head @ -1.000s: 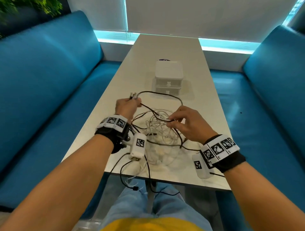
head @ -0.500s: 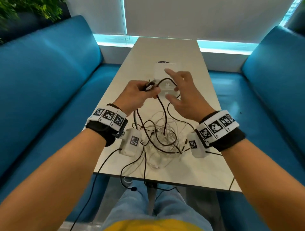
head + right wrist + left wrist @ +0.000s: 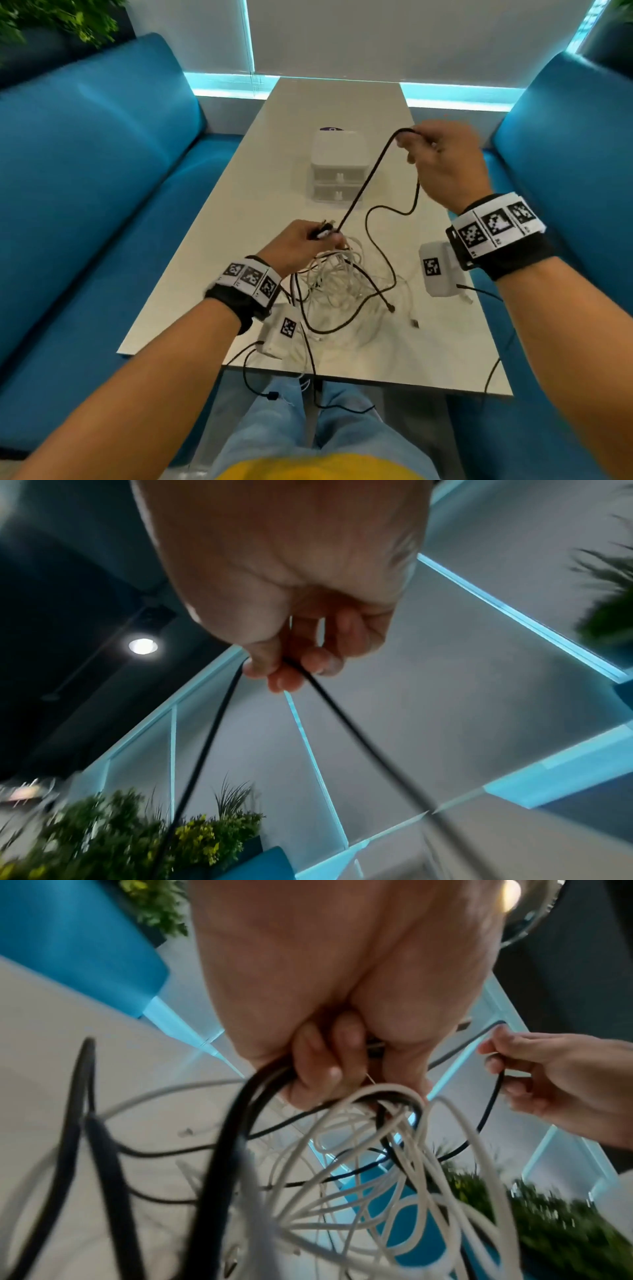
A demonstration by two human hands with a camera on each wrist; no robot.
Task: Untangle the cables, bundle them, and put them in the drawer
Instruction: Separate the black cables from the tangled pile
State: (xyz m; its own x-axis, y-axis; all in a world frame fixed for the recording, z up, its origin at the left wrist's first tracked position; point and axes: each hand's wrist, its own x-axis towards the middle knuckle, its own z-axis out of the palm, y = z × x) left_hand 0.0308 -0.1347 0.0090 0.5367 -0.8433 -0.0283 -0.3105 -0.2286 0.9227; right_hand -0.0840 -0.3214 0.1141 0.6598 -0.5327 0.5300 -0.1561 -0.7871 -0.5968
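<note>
A tangle of white cables lies on the pale table with a black cable running up out of it. My left hand grips the black cable's plug end low over the pile; the left wrist view shows its fingers curled on black strands, white loops hanging below. My right hand is raised at the right and pinches the black cable at a bend, so a taut length runs between both hands. A white two-drawer box stands behind, both drawers closed.
Blue sofas flank the table on both sides. Loose cable plugs lie at the pile's right edge. Black leads hang over the near table edge toward my lap. Plants stand at the far left.
My right hand has lifted up and to the right with the black cable, drawing it out of the pile. My left hand dropped back toward the tangle, still holding the plug end.
</note>
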